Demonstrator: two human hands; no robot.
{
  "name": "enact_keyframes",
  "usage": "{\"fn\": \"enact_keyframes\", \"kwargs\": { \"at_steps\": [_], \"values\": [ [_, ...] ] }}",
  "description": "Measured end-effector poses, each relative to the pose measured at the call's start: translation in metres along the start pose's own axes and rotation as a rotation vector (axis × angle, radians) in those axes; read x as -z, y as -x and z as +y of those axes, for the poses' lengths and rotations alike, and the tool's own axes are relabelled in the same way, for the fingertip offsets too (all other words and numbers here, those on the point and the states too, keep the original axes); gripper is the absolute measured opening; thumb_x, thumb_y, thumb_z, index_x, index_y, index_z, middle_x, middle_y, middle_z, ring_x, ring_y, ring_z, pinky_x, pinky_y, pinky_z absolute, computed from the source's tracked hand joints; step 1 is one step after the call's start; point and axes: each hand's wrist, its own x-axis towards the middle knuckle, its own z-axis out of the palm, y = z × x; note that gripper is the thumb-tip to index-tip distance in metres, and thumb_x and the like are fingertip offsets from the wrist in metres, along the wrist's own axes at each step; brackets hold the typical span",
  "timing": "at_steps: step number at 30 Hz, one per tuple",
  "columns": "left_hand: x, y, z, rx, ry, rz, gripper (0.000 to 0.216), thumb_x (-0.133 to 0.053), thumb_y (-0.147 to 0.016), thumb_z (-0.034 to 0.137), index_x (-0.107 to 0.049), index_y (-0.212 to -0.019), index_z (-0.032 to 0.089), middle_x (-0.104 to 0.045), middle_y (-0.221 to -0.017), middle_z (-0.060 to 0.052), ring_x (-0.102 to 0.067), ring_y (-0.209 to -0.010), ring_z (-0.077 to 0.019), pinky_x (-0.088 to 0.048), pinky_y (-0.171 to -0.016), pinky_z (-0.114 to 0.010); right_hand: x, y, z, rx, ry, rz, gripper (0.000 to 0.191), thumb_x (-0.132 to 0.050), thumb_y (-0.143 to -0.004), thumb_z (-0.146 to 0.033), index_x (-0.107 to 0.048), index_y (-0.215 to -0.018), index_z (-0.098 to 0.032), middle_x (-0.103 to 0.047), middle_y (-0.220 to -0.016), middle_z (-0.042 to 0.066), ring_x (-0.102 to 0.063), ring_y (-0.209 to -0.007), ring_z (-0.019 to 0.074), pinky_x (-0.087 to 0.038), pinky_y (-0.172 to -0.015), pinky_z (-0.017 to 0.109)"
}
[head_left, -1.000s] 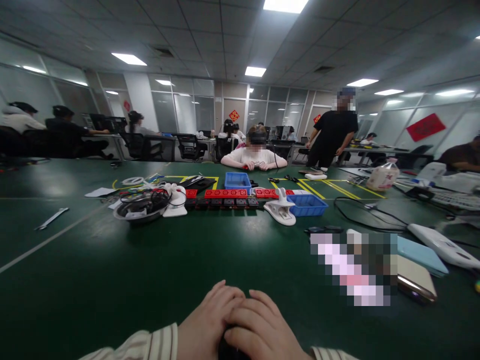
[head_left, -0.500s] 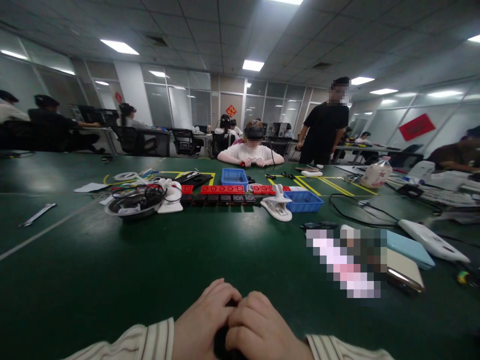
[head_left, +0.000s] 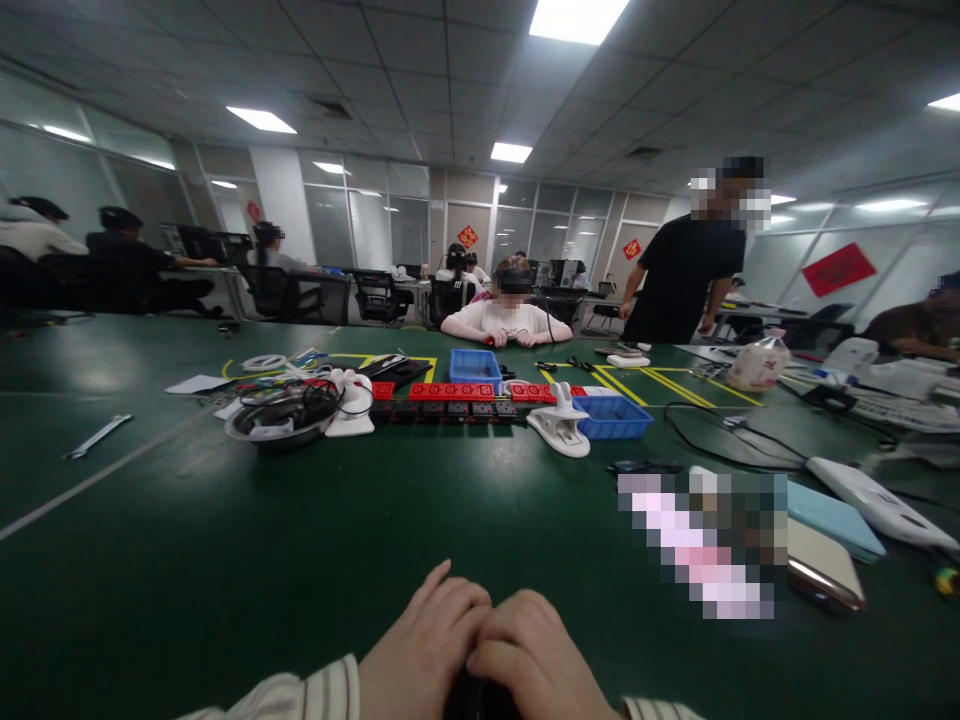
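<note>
At the bottom centre of the head view, my left hand (head_left: 427,640) and my right hand (head_left: 536,655) rest close together, fingers touching. Both are closed, with the fingers bent over a dark object (head_left: 480,698) between the palms. Most of that object is hidden, so its kind does not show. Under the hands is the green tabletop (head_left: 300,560). Farther off lie a row of red socket blocks (head_left: 457,391) and a row of black ones (head_left: 450,411). A white clip-on base (head_left: 562,425) stands at their right end.
A metal bowl of cables (head_left: 289,425) and a wrench (head_left: 99,436) are on the left. Blue bins (head_left: 611,418) stand behind. To the right lie a beige case (head_left: 821,560), a light-blue case (head_left: 836,515) and a white device (head_left: 874,500). A person (head_left: 510,315) sits opposite.
The view has shifted slightly, so the table things appear lower and a little to the right. My hands stay together with a small shift of the fingers. The standing person has moved right.
</note>
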Motion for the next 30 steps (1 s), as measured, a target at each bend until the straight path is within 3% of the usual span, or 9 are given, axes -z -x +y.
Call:
{"fn": "enact_keyframes", "kwargs": {
  "at_steps": [3, 5, 8, 13, 17, 21, 25, 28, 30],
  "values": [
    [-0.007, -0.001, -0.001, 0.053, -0.116, 0.042, 0.031, -0.066, -0.07, 0.034, -0.055, -0.094, 0.018, -0.06, -0.097, -0.009, -0.057, -0.094, -0.0265, -0.023, -0.103, -0.06, -0.008, 0.009, 0.004, -0.132, 0.048, 0.001, 0.053, -0.015, -0.093, -0.061, -0.049, -0.093, -0.02, -0.059, -0.079, 0.003, -0.054, -0.07, 0.0159, -0.041, -0.062, 0.028],
    [-0.01, -0.002, -0.003, 0.055, -0.151, 0.047, 0.027, -0.071, -0.066, 0.029, -0.056, -0.087, 0.019, -0.059, -0.09, -0.006, -0.057, -0.089, -0.0252, -0.025, -0.102, -0.061, -0.012, 0.011, 0.005, -0.172, 0.103, -0.019, 0.056, -0.01, -0.094, -0.058, -0.048, -0.082, -0.02, -0.057, -0.073, 0.002, -0.052, -0.065, 0.0154, -0.039, -0.06, 0.027],
    [0.0, -0.002, -0.001, 0.029, -0.074, -0.004, 0.032, -0.075, -0.062, 0.036, -0.057, -0.083, 0.021, -0.058, -0.089, -0.003, -0.056, -0.088, -0.025, -0.026, -0.102, -0.059, -0.013, 0.011, 0.006, -0.181, 0.139, -0.061, 0.057, -0.003, -0.098, -0.048, -0.046, -0.075, -0.019, -0.055, -0.069, 0.002, -0.05, -0.063, 0.0146, -0.036, -0.058, 0.027],
    [0.02, -0.003, 0.01, 0.054, 0.071, -0.108, 0.024, -0.066, -0.071, 0.035, -0.061, -0.092, 0.025, -0.058, -0.098, -0.003, -0.052, -0.099, -0.0258, -0.025, -0.106, -0.051, -0.009, 0.006, 0.007, -0.018, 0.102, -0.101, 0.045, -0.013, -0.101, -0.04, -0.051, -0.087, -0.02, -0.06, -0.076, 0.001, -0.052, -0.073, 0.0143, -0.037, -0.066, 0.029],
    [0.007, -0.004, 0.002, 0.012, 0.054, -0.091, 0.039, -0.071, -0.058, 0.041, -0.063, -0.094, 0.027, -0.058, -0.094, -0.003, -0.053, -0.095, -0.0282, -0.021, -0.104, -0.058, -0.003, 0.003, 0.005, 0.134, 0.057, -0.136, 0.035, -0.02, -0.102, -0.035, -0.051, -0.092, -0.02, -0.064, -0.083, -0.002, -0.053, -0.081, 0.0134, -0.038, -0.075, 0.03],
    [-0.001, 0.0, -0.006, -0.011, 0.071, -0.074, 0.059, -0.07, -0.063, 0.043, -0.052, -0.116, 0.026, -0.055, -0.115, -0.007, -0.052, -0.105, -0.0294, -0.018, -0.107, -0.056, 0.004, -0.004, -0.002, 0.202, 0.068, -0.132, 0.03, -0.021, -0.102, -0.032, -0.049, -0.1, -0.02, -0.066, -0.094, -0.002, -0.054, -0.092, 0.0132, -0.037, -0.085, 0.03],
    [-0.001, 0.004, -0.01, -0.066, 0.04, -0.063, 0.07, -0.069, -0.067, 0.048, -0.041, -0.127, 0.025, -0.05, -0.127, -0.011, -0.045, -0.116, -0.0335, -0.015, -0.106, -0.06, 0.01, -0.008, -0.007, 0.082, 0.058, -0.084, 0.036, -0.02, -0.101, -0.039, -0.047, -0.11, -0.017, -0.063, -0.099, 0.004, -0.054, -0.095, 0.0151, -0.038, -0.086, 0.03],
    [-0.008, 0.004, -0.015, -0.07, -0.004, -0.013, 0.072, -0.066, -0.066, 0.055, -0.041, -0.126, 0.023, -0.052, -0.122, -0.013, -0.048, -0.112, -0.0353, -0.016, -0.103, -0.065, 0.009, -0.006, -0.007, -0.076, 0.023, -0.054, 0.049, -0.022, -0.095, -0.057, -0.048, -0.108, -0.018, -0.061, -0.099, 0.006, -0.055, -0.089, 0.0182, -0.041, -0.082, 0.034],
    [-0.014, 0.004, -0.018, -0.066, -0.04, 0.033, 0.062, -0.063, -0.071, 0.053, -0.044, -0.121, 0.022, -0.055, -0.114, -0.012, -0.052, -0.106, -0.0338, -0.018, -0.102, -0.066, 0.006, -0.003, -0.007, -0.17, 0.032, -0.035, 0.053, -0.024, -0.091, -0.063, -0.05, -0.102, -0.019, -0.06, -0.092, 0.006, -0.054, -0.082, 0.0187, -0.042, -0.076, 0.033]
  ]
}}
